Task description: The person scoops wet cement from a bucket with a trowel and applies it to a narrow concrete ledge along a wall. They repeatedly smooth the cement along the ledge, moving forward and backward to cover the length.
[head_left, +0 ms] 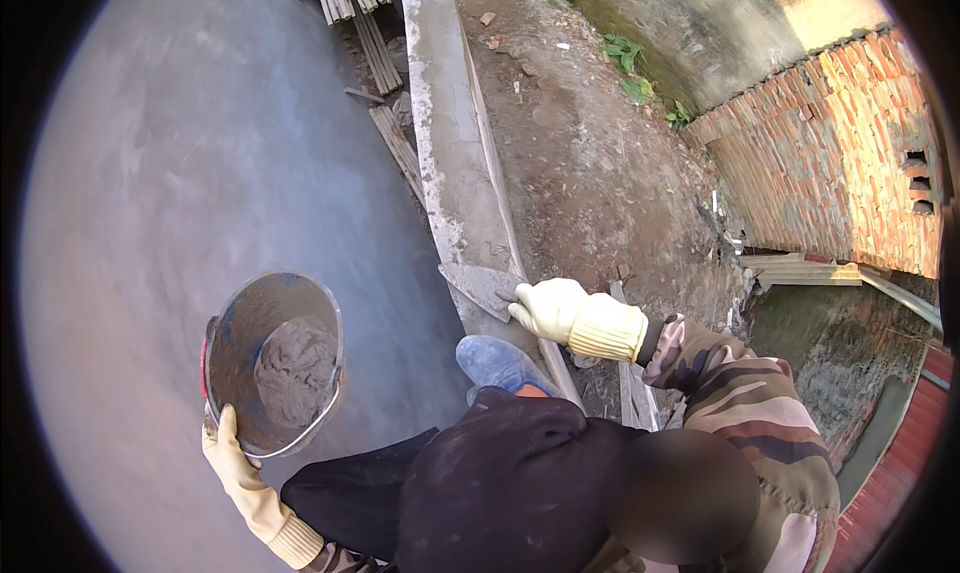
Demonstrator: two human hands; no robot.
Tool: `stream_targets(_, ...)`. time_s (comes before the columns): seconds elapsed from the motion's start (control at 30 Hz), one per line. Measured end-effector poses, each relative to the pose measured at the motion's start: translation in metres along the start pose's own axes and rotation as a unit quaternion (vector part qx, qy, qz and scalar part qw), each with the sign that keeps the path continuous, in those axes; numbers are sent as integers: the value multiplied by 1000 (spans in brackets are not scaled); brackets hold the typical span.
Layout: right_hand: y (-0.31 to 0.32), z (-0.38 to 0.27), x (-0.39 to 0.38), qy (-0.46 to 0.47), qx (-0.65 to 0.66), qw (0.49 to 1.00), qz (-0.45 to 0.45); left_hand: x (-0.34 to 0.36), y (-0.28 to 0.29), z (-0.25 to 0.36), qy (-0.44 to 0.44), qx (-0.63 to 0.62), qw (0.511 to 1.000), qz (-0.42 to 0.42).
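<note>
Trowel [478, 285], one in number, lies at the centre of the clock, its grey blade over the top of a pale concrete ledge [455, 153] that runs from 12 o'clock down to 5; whether the blade presses on it, I cannot tell. Just to its 4 o'clock side is the right hand [552, 309], in one of two cream gloves with ribbed cuffs, fingers closed around the trowel's handle end.

One bucket [245, 328] sits at 8 o'clock, tilted so its mouth shows, holding a single mass of wet grey mortar [297, 371]. The left hand [233, 458], wearing the other glove, grips it at the 7 o'clock side of its rim, thumb over the edge; its remaining fingers are mostly hidden. One wire handle [318, 420] hangs along the rim's 5 o'clock side.

One blue boot [495, 361] shows at 6 o'clock, beside the ledge. Smooth grey floor [180, 163] spreads around 9 and 10 o'clock. At 11 o'clock lie three groups of wooden strips [397, 151], near the ledge. Bare dirt [585, 163] fills 1 o'clock, with at least three leafy plants [624, 53] at its far edge; one brick wall [820, 148] stands at 2.
</note>
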State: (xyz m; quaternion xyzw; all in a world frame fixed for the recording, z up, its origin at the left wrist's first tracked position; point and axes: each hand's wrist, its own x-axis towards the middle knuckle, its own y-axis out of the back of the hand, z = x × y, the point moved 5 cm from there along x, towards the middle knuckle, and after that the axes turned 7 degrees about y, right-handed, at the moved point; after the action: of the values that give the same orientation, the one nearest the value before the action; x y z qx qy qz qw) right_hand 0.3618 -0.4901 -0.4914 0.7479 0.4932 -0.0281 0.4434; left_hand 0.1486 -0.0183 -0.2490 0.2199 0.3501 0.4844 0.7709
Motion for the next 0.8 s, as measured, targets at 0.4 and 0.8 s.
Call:
stream_targets(0.4,48,26,67,-30,-39,994,94,-2,-2,2,26,18,999,12)
stream_targets(0.8,103,19,91,106,-200,967,113,-11,-6,13,14,11,1000,19)
